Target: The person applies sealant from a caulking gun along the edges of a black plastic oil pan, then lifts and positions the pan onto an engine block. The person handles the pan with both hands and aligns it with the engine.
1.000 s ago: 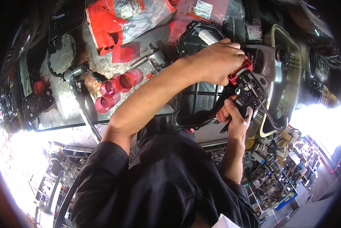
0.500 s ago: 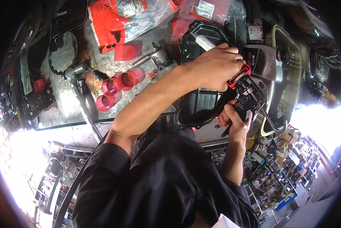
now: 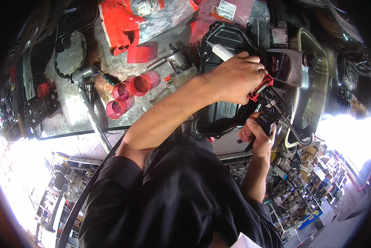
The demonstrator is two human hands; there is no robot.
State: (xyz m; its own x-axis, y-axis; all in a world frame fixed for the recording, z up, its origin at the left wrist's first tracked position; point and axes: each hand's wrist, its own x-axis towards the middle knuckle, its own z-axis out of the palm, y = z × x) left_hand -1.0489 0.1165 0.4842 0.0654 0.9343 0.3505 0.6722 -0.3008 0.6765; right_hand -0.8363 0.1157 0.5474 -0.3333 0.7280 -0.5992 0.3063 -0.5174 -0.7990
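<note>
A caulking gun [image 3: 271, 99] with a red frame end, a black body and a bent rod [image 3: 295, 134] is held between my two hands. My right hand [image 3: 260, 138] closes around its black handle and trigger area. Reaching across from the left, my left hand [image 3: 241, 78] wraps the gun's front just ahead of the red end, and its palm side is hidden. Past my left knuckles pokes a white sealant tube [image 3: 222, 52], its pointed nozzle toward the upper left. Beneath lies a black oil pan [image 3: 220, 31] with a bolted rim, partly covered by my left hand and forearm.
Red plastic rings [image 3: 141, 85] and a metal cylinder part [image 3: 177, 60] lie left of my forearm. A red-and-clear bag [image 3: 123, 25] rests at the back. A grey bottle [image 3: 291, 68] and a pale gasket frame [image 3: 324, 82] are at the right. A ratchet [image 3: 84, 74] lies far left.
The bench shifts slightly to the right in the view. Both hands keep their grip on the caulking gun, which shows almost the same position and tilt.
</note>
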